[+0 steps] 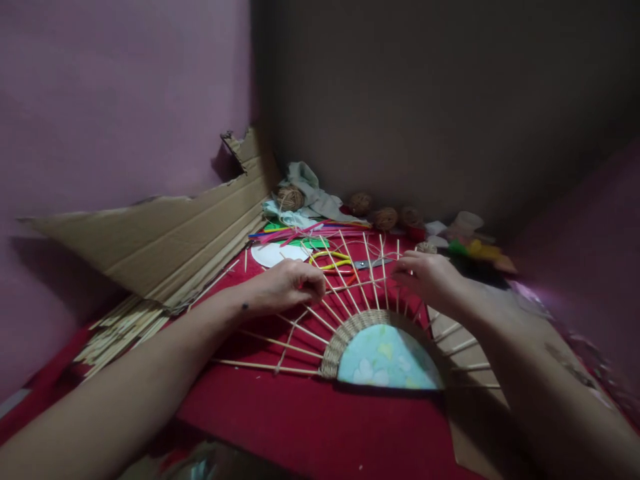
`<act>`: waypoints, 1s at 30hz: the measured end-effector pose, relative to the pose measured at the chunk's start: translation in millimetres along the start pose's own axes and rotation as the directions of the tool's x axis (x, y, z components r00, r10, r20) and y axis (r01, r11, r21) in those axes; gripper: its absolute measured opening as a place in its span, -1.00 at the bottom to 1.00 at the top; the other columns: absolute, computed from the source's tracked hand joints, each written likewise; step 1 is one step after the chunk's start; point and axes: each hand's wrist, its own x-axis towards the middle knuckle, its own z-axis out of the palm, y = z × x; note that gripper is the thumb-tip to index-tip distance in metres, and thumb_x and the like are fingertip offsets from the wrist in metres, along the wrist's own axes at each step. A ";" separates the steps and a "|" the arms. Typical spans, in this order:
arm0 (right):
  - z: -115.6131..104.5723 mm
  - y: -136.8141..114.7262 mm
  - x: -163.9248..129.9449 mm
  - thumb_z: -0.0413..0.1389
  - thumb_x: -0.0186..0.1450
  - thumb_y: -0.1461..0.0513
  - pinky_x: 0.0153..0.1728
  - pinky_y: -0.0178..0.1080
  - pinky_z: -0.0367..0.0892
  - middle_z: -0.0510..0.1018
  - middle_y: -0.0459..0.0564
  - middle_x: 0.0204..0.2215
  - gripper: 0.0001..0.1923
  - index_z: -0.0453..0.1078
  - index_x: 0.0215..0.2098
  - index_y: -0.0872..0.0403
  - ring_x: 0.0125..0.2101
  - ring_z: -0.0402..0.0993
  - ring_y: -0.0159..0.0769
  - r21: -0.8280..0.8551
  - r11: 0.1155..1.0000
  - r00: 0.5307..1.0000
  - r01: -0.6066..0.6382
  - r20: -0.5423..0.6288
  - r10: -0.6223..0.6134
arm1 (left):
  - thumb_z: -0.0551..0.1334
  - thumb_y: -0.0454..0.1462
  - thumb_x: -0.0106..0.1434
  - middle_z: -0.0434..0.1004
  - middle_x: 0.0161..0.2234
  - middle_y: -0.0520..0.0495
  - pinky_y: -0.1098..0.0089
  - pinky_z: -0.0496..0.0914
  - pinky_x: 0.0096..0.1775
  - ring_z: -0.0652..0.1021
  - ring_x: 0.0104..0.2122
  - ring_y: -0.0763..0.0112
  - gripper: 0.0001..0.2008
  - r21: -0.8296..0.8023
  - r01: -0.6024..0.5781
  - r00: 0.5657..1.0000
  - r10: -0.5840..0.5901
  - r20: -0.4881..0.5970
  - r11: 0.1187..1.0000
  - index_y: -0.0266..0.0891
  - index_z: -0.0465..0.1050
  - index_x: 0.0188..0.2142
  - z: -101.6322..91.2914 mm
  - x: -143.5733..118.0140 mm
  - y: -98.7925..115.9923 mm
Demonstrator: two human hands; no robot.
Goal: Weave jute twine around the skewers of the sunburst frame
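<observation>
A half-round woven piece (345,333) lies on the red cloth, with thin wooden sticks (367,267) fanning out from its curved edge. Its middle is covered in pale blue flowered fabric (387,360). A thin strand of twine (289,337) crosses the sticks partway along their length. My left hand (295,283) is closed over the left sticks, where the strand passes; what its fingers pinch is hidden. Over the right sticks, my right hand (427,275) is closed with fingertips pinched on the twine. Yellow-handled scissors (333,260) lie under the stick ends, between my hands.
Cardboard (165,243) leans on the left wall, with a bundle of sticks (125,330) below it. Behind are twine balls (385,219), crumpled cloth (313,190), a white disc (280,254) and coloured strips (320,232). Red cloth (300,427) covers the work surface.
</observation>
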 end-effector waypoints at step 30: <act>32.2 -72.7 27.0 0.09 0.19 0.32 -0.35 -0.25 0.23 0.61 0.05 -0.37 -0.78 0.59 -0.34 0.03 -0.34 0.47 -0.22 0.283 0.932 0.973 -0.229 0.106 0.207 | 0.22 -0.24 0.16 0.51 -0.42 -0.01 0.46 0.33 -0.31 0.47 -0.39 0.47 -0.88 0.004 0.107 0.993 -0.107 0.059 0.994 -0.27 0.43 -0.39 1.4 2.0 0.2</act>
